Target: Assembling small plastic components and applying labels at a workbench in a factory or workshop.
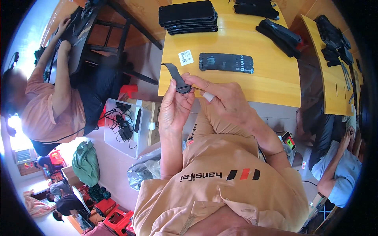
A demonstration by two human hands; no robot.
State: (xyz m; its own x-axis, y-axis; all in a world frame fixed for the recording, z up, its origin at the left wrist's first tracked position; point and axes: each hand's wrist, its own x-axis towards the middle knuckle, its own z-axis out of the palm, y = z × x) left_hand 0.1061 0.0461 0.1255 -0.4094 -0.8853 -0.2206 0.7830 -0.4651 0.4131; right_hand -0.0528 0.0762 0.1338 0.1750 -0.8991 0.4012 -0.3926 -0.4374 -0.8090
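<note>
- So right up close, the left hand [173, 108] is pinching a dark grey strap [172, 72] between thumb and fingers, gripping it by its black oval slotted end piece [183, 88]. The loose end of the strap sticks up toward 11 o'clock, out over the table's near edge.
- Right hand [232, 100] is closed on a thin brownish tool [199, 89], coming in from 3 o'clock with its tip at the oval's rim. Can't tell if it's actually touching. There's a white wrap [208, 96] on one finger.
- My read: the step in hand is fiddly work on that end piece. Next move probably calls for a steady left pinch and tiny nudges from the right, since a slip could poke a finger.
- Going by the hands, on the yellow table [275, 82]: white label [186, 57] at 12 o'clock, flat dark panel [226, 63] with a row of pale marks at 2.
- Further back, a neat stack of black pads [189, 17] at 12, more black pieces [277, 37] way out at 2.
- Off the table, a clear bin [111, 137] with cables [124, 128] sits at 8, and a co-worker in a peach top [53, 102] is at 9.
</note>
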